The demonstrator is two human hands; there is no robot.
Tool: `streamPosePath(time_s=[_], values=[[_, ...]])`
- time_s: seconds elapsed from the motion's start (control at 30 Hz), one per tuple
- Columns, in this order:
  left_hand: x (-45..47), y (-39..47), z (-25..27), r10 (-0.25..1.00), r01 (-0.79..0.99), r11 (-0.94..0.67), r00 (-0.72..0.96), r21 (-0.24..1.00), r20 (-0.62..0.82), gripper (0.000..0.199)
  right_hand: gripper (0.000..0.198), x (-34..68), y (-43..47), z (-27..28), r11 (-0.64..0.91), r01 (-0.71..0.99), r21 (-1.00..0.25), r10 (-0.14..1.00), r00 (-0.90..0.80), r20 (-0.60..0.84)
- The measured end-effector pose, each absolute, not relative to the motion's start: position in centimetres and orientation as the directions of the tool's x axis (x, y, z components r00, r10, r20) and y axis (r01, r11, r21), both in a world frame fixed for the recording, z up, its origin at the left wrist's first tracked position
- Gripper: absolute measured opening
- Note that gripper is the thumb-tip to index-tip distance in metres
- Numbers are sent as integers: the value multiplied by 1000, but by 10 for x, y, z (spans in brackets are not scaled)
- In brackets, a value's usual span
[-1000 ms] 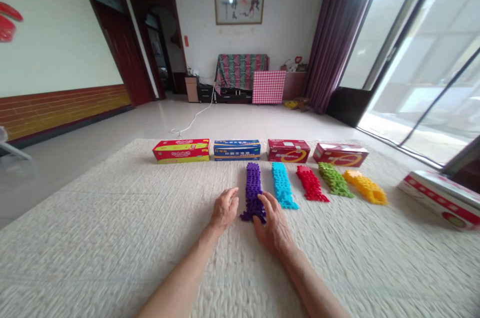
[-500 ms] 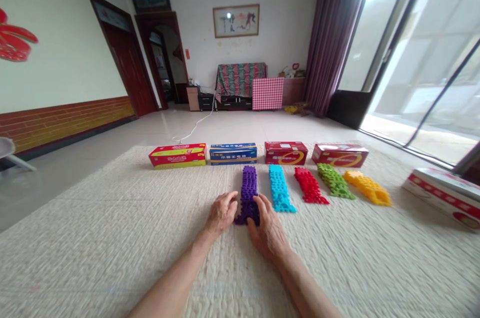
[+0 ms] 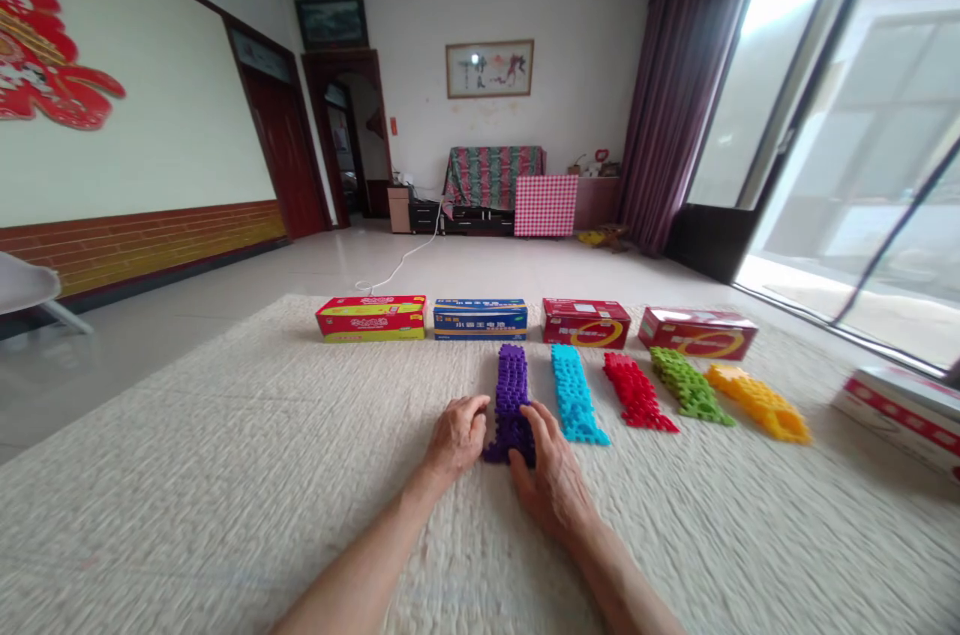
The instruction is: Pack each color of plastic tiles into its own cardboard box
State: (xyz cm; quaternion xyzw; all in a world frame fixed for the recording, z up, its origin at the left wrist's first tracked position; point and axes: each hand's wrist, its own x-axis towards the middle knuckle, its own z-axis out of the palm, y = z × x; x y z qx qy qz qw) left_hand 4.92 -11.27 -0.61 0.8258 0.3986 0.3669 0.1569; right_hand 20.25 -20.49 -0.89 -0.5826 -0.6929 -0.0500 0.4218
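Note:
A strip of purple interlocking plastic blocks (image 3: 513,385) lies on the pale woven cover between my two hands. My right hand (image 3: 559,480) rests at its near right side, fingers apart, the index fingertip and thumb touching its edge. To its left, my left hand (image 3: 456,440) hovers close, fingers loosely bent and holding nothing. Whether it touches the blocks I cannot tell. On the right lie similar strips: light blue blocks (image 3: 576,395), red blocks (image 3: 637,393), green blocks (image 3: 690,385) and yellow blocks (image 3: 759,402).
Behind the strips stand a red-yellow box (image 3: 371,320), a blue box (image 3: 480,320), a dark red box (image 3: 585,323) and another dark red box (image 3: 699,332). A white-red box (image 3: 904,415) lies far right. A white cable (image 3: 401,265) crosses the tiled floor beyond.
The camera view has tilted up and shifted a little left, so everything sits lower and farther right. Both hands stay beside the purple blocks, with the left fingers slightly more bent.

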Motion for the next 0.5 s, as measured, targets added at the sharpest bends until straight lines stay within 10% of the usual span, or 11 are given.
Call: streamPosePath(time_s=[0.5], values=[[42,-109,-12,721,588,-683,450,432,528,36,45,210,-200,-13,304,892,-333,754,-11,657]])
